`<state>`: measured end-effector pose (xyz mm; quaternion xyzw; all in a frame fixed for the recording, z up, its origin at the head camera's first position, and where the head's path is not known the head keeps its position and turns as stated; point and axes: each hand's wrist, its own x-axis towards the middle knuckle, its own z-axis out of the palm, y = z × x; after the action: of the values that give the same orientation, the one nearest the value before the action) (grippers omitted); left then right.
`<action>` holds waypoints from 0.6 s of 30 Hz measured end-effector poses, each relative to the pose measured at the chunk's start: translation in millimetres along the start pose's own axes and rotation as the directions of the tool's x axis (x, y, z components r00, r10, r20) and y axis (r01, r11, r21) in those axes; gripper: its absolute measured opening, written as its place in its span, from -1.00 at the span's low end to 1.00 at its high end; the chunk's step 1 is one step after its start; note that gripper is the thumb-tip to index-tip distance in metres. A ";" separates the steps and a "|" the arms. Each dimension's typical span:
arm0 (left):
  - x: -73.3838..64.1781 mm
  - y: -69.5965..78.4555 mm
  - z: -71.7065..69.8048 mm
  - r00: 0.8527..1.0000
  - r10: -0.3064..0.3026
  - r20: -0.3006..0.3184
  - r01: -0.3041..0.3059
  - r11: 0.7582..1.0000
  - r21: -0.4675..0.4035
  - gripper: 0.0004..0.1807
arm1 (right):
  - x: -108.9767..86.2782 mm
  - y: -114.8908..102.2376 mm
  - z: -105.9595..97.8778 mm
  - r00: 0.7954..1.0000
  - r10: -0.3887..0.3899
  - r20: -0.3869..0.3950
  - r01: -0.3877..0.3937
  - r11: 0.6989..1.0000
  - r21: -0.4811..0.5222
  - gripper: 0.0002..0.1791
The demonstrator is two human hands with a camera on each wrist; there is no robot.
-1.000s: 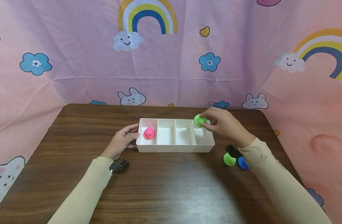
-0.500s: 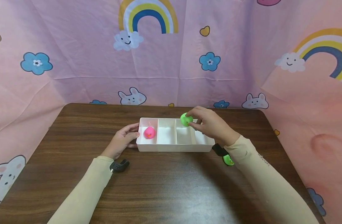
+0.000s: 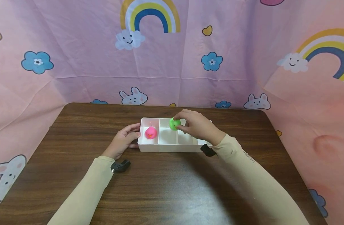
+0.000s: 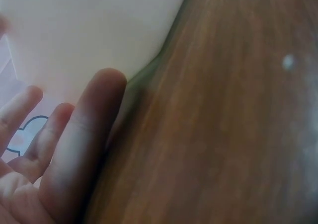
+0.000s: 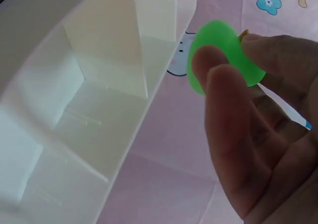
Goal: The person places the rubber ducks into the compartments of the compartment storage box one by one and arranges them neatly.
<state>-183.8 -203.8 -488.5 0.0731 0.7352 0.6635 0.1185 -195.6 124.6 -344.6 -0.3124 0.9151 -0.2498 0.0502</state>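
A green duck (image 3: 174,124) is pinched between the thumb and fingers of the right hand (image 3: 198,126) above the box (image 3: 172,148), toward its far rim and roughly over the divider (image 3: 177,137) between its second and third compartments from the left. At the box's left end, the wall is touched by the fairly straight fingers of the left hand (image 3: 122,140), with nothing clasped in them; how firmly it is pressed cannot be told. A pink duck (image 3: 150,133) is seated in the box's leftmost compartment.

The green duck's landing is judged the weak point. Were it let go here, the divider could be struck and the duck tipped to either side. Were it released too far back, it could be lost behind the box; from the right wrist, it is seen against the curtain (image 5: 164,184), past the box's rim. The rounded body, gripped only by fingertips, might also be squeezed loose. A nudge could be delivered by the wrist camera (image 3: 208,150), seen near the box's front right corner, if the forearm is lowered; with only its left end steadied, the box might be swung askew.
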 end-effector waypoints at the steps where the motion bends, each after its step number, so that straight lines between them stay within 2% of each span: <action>1: -0.1 0.3 0.2 1.000 0.000 -0.001 0.000 1.000 0.000 -0.36 | 2.0 0.2 2.4 1.000 -0.006 0.007 0.006 1.000 -0.002 -0.68; 9: -1.4 2.1 -0.1 1.000 -0.009 -0.012 0.009 1.000 0.007 -0.34 | 15.9 3.9 23.6 0.998 -0.046 0.053 0.050 0.996 -0.071 -0.69; 18: -1.6 1.9 0.4 1.000 -0.006 -0.010 0.006 1.000 0.004 -0.32 | 23.7 9.1 38.9 0.996 -0.007 0.092 0.018 0.992 -0.125 -0.71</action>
<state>-182.2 -203.6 -486.5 0.0679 0.7374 0.6618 0.1167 -210.0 100.1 -381.4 -0.3319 0.9237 -0.1777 0.0706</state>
